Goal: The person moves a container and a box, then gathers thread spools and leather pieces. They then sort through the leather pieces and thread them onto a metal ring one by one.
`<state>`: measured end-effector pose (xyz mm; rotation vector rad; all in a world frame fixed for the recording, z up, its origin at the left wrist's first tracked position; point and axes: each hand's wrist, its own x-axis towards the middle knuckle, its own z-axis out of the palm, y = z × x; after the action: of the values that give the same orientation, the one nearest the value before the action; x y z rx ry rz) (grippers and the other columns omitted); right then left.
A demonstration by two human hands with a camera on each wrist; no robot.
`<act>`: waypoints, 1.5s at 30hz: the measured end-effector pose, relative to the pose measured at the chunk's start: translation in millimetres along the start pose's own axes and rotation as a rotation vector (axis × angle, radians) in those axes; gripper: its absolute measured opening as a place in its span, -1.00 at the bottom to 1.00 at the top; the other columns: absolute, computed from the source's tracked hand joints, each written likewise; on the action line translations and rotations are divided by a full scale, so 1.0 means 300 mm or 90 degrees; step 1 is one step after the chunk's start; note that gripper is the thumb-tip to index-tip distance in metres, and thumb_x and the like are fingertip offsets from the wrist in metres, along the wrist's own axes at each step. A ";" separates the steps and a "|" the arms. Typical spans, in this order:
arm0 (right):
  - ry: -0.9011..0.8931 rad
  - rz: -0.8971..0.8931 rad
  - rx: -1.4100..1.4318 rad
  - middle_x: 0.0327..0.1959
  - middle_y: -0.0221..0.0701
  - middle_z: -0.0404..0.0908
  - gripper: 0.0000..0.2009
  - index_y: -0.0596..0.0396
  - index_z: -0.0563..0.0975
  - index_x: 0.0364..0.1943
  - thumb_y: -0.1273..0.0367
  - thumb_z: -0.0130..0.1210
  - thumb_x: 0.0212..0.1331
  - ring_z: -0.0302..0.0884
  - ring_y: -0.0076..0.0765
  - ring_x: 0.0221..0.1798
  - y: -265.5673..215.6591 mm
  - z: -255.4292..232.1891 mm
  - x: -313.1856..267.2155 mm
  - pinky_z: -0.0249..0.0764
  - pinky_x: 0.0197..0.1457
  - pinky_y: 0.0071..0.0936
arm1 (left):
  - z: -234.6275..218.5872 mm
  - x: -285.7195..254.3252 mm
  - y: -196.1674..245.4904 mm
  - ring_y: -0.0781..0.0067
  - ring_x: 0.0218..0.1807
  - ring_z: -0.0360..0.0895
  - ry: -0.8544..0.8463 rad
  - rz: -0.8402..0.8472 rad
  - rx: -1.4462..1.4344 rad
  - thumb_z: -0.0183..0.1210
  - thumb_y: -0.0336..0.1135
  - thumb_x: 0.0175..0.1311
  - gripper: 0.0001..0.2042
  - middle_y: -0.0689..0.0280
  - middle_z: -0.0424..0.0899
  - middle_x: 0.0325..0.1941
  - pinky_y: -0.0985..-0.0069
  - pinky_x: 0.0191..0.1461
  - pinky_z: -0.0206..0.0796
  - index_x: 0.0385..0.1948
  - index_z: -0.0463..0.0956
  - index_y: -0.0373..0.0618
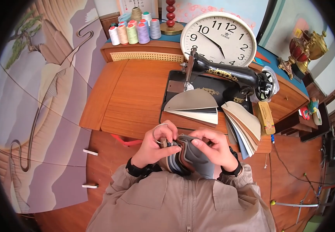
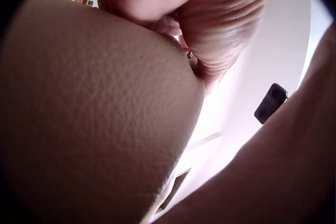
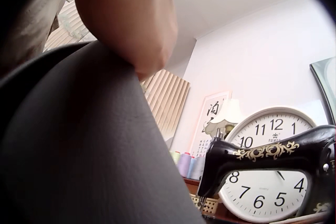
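Note:
A stack of leather-like swatches in grey, brown and blue point(image 1: 188, 156) hangs between the two hands, close to the person's chest. The left hand point(image 1: 156, 144) pinches the stack's upper left corner, and a thin metal ring point(image 1: 154, 133) loops by its fingers. On the stack's upper right edge, the right hand point(image 1: 215, 149) grips a dark grey swatch between thumb and fingers. A beige grained swatch point(image 2: 105, 98) fills much of the left wrist view beside the left fingers point(image 2: 220, 19). In the right wrist view a dark swatch point(image 3: 94, 140) lies below part of the right hand point(image 3: 128, 24).
Two fanned swatch sets point(image 1: 198, 101) point(image 1: 241, 121) lie on the wooden table point(image 1: 132, 96), in front of a black sewing machine point(image 1: 229, 71). A yellow tin point(image 1: 266, 118) stands at the right. Behind are thread spools point(image 1: 132, 33) and a clock point(image 1: 233, 33).

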<state>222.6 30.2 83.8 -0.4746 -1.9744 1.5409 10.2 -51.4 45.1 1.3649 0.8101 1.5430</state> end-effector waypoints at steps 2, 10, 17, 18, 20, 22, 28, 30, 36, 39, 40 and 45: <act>0.023 -0.063 -0.001 -0.26 -0.32 0.67 -0.84 0.25 0.60 -0.09 0.50 0.16 0.30 0.60 -0.51 -0.23 0.036 0.015 0.025 0.50 -0.15 -0.54 | -0.013 -0.005 0.002 0.50 -0.13 0.43 -0.015 0.037 0.010 0.39 -0.56 0.07 -0.68 0.33 0.44 -0.19 0.51 -0.04 0.28 -0.42 0.34 -0.02; -0.025 -0.207 -0.217 -0.35 -0.29 0.65 -0.84 0.18 0.60 -0.21 0.54 0.28 0.12 0.61 -0.18 -0.35 -0.016 0.083 0.052 0.50 -0.32 -0.39 | -0.051 -0.046 0.012 0.53 -0.16 0.40 0.076 0.043 -0.091 0.38 -0.59 0.05 -0.65 0.35 0.41 -0.23 0.55 -0.05 0.24 -0.42 0.30 0.00; 0.032 -0.289 -0.454 -0.45 -0.38 0.55 -0.72 0.11 0.63 -0.15 0.54 0.27 -0.03 0.53 -0.23 -0.45 0.020 0.108 0.113 0.46 -0.40 -0.34 | -0.094 -0.061 0.030 0.56 -0.21 0.34 0.019 0.059 -0.016 0.39 -0.58 0.05 -0.64 0.36 0.41 -0.24 0.58 -0.09 0.19 -0.42 0.29 0.01; 0.035 -0.323 -0.512 -0.47 -0.39 0.52 -0.69 0.11 0.63 -0.14 0.53 0.27 -0.06 0.50 -0.23 -0.48 0.031 0.108 0.124 0.43 -0.42 -0.32 | -0.098 -0.062 0.035 0.55 -0.20 0.34 0.022 0.070 0.002 0.38 -0.58 0.05 -0.64 0.36 0.40 -0.24 0.57 -0.08 0.19 -0.42 0.29 0.01; 0.036 -0.378 -0.564 -0.50 -0.37 0.49 -0.72 0.14 0.63 -0.16 0.50 0.27 -0.04 0.43 -0.21 -0.53 0.049 0.124 0.135 0.37 -0.46 -0.29 | -0.103 -0.068 0.035 0.54 -0.19 0.35 0.027 0.082 0.018 0.38 -0.58 0.05 -0.64 0.35 0.40 -0.25 0.56 -0.06 0.20 -0.42 0.28 0.01; 0.010 -0.356 -0.479 -0.51 -0.35 0.48 -0.75 0.15 0.63 -0.18 0.50 0.27 -0.02 0.43 -0.21 -0.53 0.045 0.155 0.125 0.37 -0.46 -0.29 | -0.106 -0.069 0.031 0.53 -0.18 0.35 0.097 0.097 -0.013 0.37 -0.58 0.06 -0.64 0.34 0.40 -0.25 0.53 -0.02 0.23 -0.42 0.28 0.01; -0.033 -0.263 -0.284 -0.54 -0.30 0.46 -0.83 0.19 0.61 -0.22 0.52 0.24 0.07 0.44 -0.16 -0.53 0.038 0.183 0.107 0.37 -0.47 -0.31 | -0.121 -0.087 0.026 0.52 -0.08 0.38 0.107 0.100 -0.001 0.34 -0.60 0.10 -0.66 0.30 0.43 -0.19 0.51 0.12 0.26 -0.35 0.27 -0.03; 0.020 -0.201 -0.209 -0.52 -0.28 0.48 -0.85 0.19 0.60 -0.22 0.52 0.22 0.10 0.45 -0.14 -0.52 0.046 0.208 0.101 0.35 -0.47 -0.30 | -0.119 -0.087 0.025 0.51 -0.02 0.42 0.112 0.082 -0.024 0.33 -0.60 0.11 -0.66 0.27 0.46 -0.15 0.49 0.15 0.27 -0.32 0.28 -0.05; -0.167 -0.218 -0.321 -0.50 -0.28 0.49 -0.92 0.17 0.57 -0.29 0.49 0.20 0.15 0.45 -0.12 -0.46 0.031 0.127 0.141 0.34 -0.40 -0.28 | -0.140 -0.109 -0.002 0.48 -0.01 0.51 0.061 -0.006 -0.034 0.30 -0.59 0.12 -0.69 0.18 0.58 -0.08 0.32 0.25 0.30 -0.25 0.33 -0.05; -0.139 -0.200 -0.223 -0.49 -0.25 0.48 -0.94 0.19 0.57 -0.34 0.48 0.17 0.18 0.46 -0.09 -0.40 0.077 0.092 0.196 0.35 -0.32 -0.22 | -0.150 -0.120 -0.017 0.47 -0.01 0.52 0.065 0.009 0.015 0.32 -0.60 0.10 -0.68 0.19 0.59 -0.07 0.41 0.16 0.34 -0.25 0.33 -0.07; -0.081 -0.124 -0.298 -0.44 -0.23 0.54 -0.93 0.20 0.57 -0.36 0.46 0.16 0.20 0.50 -0.05 -0.31 0.085 0.088 0.214 0.40 -0.21 -0.21 | -0.152 -0.122 -0.014 0.46 -0.01 0.52 0.081 0.000 0.015 0.32 -0.60 0.09 -0.67 0.20 0.59 -0.08 0.45 0.13 0.34 -0.25 0.33 -0.07; 0.110 -0.198 -0.513 -0.24 -0.28 0.66 -0.86 0.18 0.64 -0.23 0.45 0.21 0.16 0.58 -0.02 -0.13 0.330 0.087 0.320 0.52 -0.05 -0.23 | -0.162 -0.130 0.003 0.49 -0.01 0.53 0.075 -0.020 -0.002 0.32 -0.61 0.12 -0.67 0.21 0.58 -0.07 0.49 0.10 0.37 -0.25 0.32 -0.09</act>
<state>125.0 94.9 6.1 -0.5498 -2.3331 0.4558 -37.9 -83.4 21.8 1.2630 0.8954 1.6114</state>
